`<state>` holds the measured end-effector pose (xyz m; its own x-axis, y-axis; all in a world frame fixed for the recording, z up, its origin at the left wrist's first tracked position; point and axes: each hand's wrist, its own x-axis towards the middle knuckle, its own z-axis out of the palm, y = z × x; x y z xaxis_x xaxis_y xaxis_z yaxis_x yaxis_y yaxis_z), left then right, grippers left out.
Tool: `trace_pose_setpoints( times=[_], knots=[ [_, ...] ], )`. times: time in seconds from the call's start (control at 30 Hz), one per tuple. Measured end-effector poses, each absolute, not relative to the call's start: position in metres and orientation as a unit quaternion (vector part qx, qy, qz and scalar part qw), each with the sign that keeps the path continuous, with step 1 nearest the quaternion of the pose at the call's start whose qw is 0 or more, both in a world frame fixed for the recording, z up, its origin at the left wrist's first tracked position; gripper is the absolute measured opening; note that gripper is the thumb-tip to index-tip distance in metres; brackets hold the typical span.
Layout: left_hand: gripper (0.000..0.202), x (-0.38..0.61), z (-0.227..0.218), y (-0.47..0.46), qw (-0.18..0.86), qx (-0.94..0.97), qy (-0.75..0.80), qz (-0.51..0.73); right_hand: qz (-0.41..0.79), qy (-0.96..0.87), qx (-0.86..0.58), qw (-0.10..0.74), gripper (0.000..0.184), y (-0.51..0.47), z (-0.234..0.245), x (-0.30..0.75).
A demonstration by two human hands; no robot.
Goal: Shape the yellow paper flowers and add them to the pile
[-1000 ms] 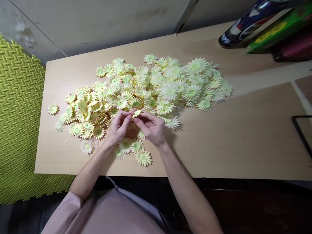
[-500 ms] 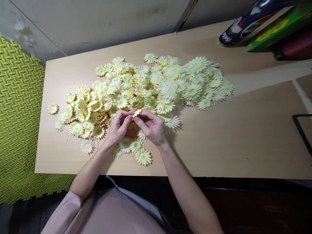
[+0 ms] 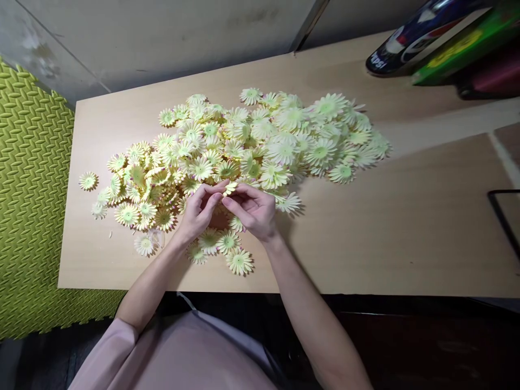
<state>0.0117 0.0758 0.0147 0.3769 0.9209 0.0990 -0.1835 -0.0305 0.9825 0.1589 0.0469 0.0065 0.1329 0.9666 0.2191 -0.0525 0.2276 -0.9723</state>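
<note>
A wide heap of pale yellow fabric daisy flowers (image 3: 252, 143) with green centres covers the middle of a light wooden table (image 3: 406, 227). My left hand (image 3: 199, 211) and my right hand (image 3: 254, 211) meet just in front of the heap. Both pinch one small yellow flower piece (image 3: 229, 188) between their fingertips, held a little above the table. Several loose flowers (image 3: 227, 244) lie under and in front of my wrists.
A green foam mat (image 3: 28, 206) borders the table on the left. At the back right lie a dark blue Pepsi bottle (image 3: 410, 40), a green box (image 3: 459, 49) and a dark red object (image 3: 491, 76). A black frame edge (image 3: 504, 216) sits at the right.
</note>
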Motion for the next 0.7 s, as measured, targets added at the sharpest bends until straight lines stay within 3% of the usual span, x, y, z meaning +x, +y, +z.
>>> trace_pose_setpoints(
  times=[0.7],
  knots=[
    [0.029, 0.0098, 0.0155, 0.0759, 0.633, 0.543, 0.336, 0.438, 0.427, -0.486, -0.461, 0.608, 0.025, 0.0491, 0.0077, 0.1584]
  ],
)
